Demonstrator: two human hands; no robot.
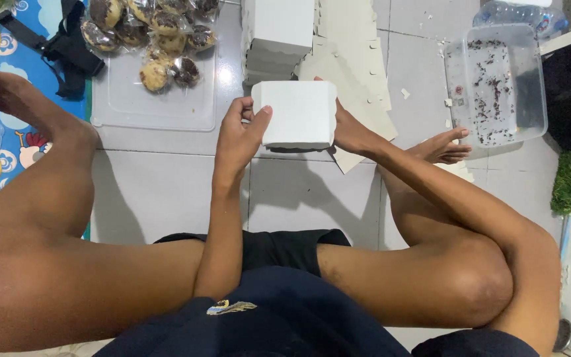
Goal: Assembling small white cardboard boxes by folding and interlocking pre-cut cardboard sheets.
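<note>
A small white cardboard box (pixel 297 114) is held above the tiled floor between both hands. My left hand (pixel 239 135) grips its left side, thumb on top. My right hand (pixel 349 131) holds the right side, mostly hidden behind the box. Beyond it stands a stack of folded white boxes (pixel 279 36), with flat box blanks (pixel 355 73) spread beside them. I sit cross-legged; my right foot (pixel 441 147) rests near the blanks.
A clear tray (pixel 156 106) with several wrapped muffins (pixel 153 30) lies at the upper left. A clear plastic tub (pixel 497 82) with crumbs sits upper right, a water bottle (pixel 520 13) behind it. A blue patterned mat (pixel 21 73) with a black strap (pixel 67 46) is at the left.
</note>
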